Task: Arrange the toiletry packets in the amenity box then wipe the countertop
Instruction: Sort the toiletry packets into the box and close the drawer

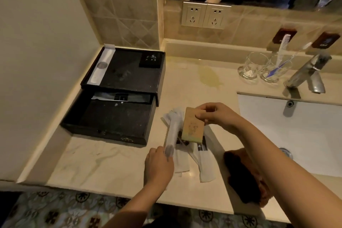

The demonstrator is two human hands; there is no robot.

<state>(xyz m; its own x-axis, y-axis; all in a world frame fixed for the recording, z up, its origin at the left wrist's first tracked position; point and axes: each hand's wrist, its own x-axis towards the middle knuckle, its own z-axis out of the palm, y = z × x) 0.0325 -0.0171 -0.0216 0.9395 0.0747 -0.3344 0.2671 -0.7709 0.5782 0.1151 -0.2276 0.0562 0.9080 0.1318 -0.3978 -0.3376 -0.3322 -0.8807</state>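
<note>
Countertop (111, 163), amenity box (122, 72), packets (182, 164) (white), glasses (253, 66)

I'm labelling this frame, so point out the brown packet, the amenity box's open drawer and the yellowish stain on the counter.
brown packet (192, 127): head view, middle of its front face.
open drawer (114, 116): head view, bare dark floor.
yellowish stain (210, 77): head view, centre of the patch.

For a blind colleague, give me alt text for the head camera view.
A person's right hand pinches a tan packet above white packets on a countertop; the left hand grips a long white packet. A black amenity box stands open nearby.
</note>
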